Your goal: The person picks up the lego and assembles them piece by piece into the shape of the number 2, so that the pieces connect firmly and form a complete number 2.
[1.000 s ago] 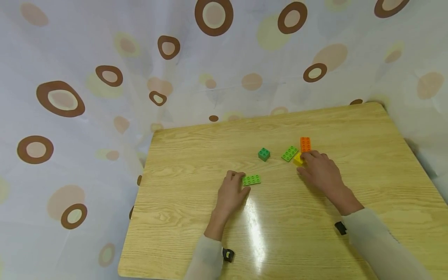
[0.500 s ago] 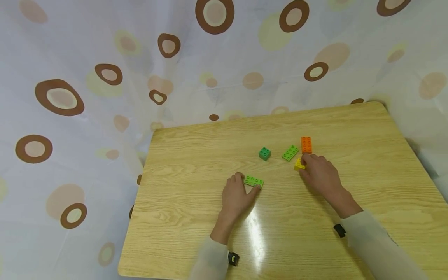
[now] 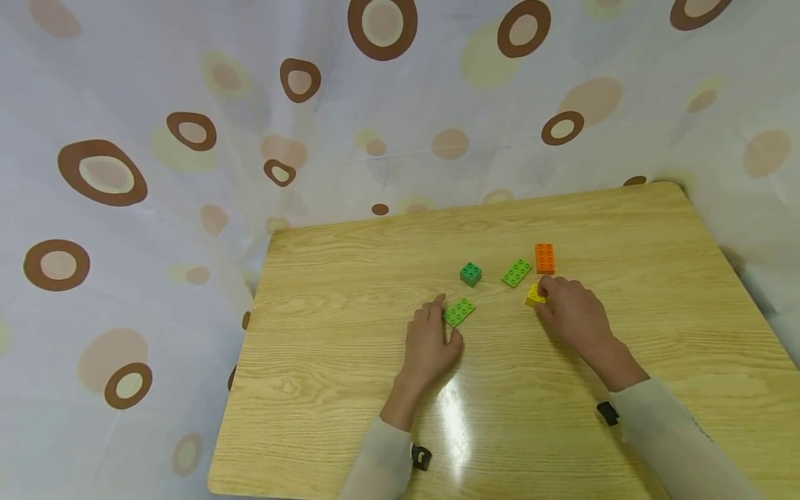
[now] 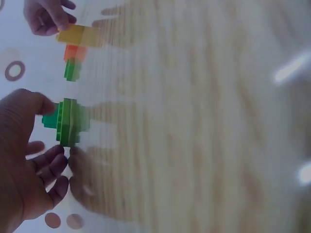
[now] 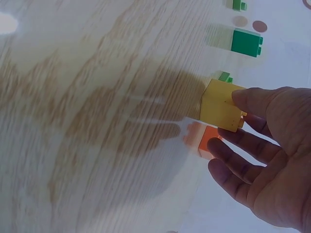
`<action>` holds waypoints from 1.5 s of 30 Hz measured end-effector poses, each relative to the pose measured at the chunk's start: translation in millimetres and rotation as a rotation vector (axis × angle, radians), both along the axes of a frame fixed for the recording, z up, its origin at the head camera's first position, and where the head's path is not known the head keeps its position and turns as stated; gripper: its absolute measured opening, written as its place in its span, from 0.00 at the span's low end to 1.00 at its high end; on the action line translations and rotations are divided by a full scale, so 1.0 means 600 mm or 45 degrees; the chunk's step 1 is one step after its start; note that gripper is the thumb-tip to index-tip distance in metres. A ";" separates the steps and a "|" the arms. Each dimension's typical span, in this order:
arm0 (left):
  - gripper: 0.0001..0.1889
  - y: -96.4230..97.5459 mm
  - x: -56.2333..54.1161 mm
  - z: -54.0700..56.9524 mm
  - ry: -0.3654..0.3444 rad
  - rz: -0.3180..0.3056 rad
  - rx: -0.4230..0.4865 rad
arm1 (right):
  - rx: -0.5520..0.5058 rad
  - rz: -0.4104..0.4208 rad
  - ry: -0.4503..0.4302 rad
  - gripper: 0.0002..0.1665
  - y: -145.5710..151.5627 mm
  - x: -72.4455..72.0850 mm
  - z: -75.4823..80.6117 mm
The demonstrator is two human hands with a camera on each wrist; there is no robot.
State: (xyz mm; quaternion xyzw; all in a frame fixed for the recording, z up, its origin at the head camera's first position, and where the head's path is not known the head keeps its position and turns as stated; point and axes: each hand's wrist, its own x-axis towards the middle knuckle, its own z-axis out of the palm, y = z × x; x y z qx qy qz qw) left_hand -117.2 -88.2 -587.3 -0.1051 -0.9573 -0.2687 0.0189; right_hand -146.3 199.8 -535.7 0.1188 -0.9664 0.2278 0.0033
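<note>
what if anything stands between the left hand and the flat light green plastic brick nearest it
Nothing visible: the left hand is close beside the flat light green plastic brick, and the square dark green plastic block sits beyond it.

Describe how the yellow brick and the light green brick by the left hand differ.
The yellow brick is a thick block; the light green brick is thin and flat. The right hand pinches the yellow brick; the left hand is beside the light green brick, with no firm grip to be seen. Both have studs on top.
</note>
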 end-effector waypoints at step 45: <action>0.23 0.009 0.087 -0.006 0.092 -0.130 -0.082 | -0.085 0.681 0.120 0.14 -0.116 -0.050 0.010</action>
